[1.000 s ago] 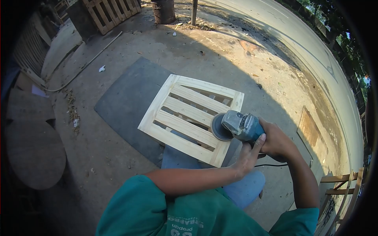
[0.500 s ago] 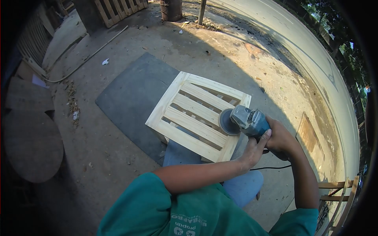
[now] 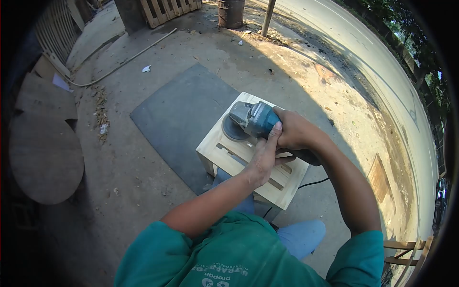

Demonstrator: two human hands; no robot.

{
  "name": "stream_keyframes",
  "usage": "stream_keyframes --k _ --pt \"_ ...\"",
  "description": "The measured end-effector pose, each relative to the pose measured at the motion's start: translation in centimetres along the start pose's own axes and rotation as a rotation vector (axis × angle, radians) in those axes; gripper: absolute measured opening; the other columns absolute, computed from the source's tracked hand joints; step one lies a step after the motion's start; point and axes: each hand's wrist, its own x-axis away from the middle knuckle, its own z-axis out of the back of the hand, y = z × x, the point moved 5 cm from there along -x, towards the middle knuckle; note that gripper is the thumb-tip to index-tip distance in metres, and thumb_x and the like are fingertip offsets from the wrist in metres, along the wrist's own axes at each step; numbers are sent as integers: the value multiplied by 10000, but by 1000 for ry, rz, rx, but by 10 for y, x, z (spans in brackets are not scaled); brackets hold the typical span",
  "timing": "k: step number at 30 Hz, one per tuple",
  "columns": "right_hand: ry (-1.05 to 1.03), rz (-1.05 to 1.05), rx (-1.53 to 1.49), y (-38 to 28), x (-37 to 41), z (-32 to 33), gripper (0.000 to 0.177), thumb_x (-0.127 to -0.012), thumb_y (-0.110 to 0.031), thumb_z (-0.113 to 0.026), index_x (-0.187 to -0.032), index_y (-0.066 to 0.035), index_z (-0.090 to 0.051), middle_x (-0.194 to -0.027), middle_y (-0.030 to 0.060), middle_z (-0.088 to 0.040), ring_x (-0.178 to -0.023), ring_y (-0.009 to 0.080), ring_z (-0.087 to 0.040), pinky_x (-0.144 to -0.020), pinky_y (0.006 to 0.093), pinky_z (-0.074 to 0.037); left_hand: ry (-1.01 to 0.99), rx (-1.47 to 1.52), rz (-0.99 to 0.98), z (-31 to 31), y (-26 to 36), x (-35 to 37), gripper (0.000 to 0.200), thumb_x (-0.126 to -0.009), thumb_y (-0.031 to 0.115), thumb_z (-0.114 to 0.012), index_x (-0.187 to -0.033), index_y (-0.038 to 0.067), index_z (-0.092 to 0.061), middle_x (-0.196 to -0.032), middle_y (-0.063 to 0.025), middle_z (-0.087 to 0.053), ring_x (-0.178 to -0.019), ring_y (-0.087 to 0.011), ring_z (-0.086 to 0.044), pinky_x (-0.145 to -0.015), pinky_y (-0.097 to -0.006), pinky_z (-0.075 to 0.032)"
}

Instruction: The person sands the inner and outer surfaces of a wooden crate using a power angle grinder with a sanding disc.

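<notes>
Both hands are wrapped round a teal and grey angle grinder (image 3: 262,119). My right hand (image 3: 295,130) grips its body from the right, and my left hand (image 3: 264,160) holds it from below, thumb up along the side. The grinder's round disc (image 3: 234,128) lies over the far left part of a pale slatted wooden stool (image 3: 215,143), right at its top surface. My forearms and the tool hide some of the slats. A black cord (image 3: 313,182) trails from the tool's rear across the right side of the stool.
A dark grey mat (image 3: 177,115) lies on the concrete beneath and beyond the stool. Round brown boards (image 3: 45,162) stand at left, a pale hose (image 3: 129,60) crosses the ground, and a rusty drum (image 3: 231,13) stands at the back. Wooden slatted pieces (image 3: 404,253) are at lower right.
Both hands have carried the grinder leftward over the stool, from its right edge to its far left part. The camera view has shifted a little, moving the surroundings right.
</notes>
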Motion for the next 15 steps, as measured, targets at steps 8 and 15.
stream_keyframes --k 8,15 --pt "69 -158 -71 72 119 6 552 -659 -208 -714 -1137 43 -598 -915 316 -685 -906 492 -670 -830 485 -536 -202 59 114 -91 -85 21 844 -1010 624 -473 -1498 8 -164 -1458 -196 -384 -1363 -281 -467 -1087 -471 -511" --pt "121 -302 -99 100 192 4 527 -676 -176 -690 -1147 37 -592 -911 307 -680 -912 498 -657 -832 481 -530 -270 47 221 -139 -136 44 873 -998 646 -477 -1508 23 -140 -1460 -191 -383 -1367 -290 -459 -1095 -464 -502"
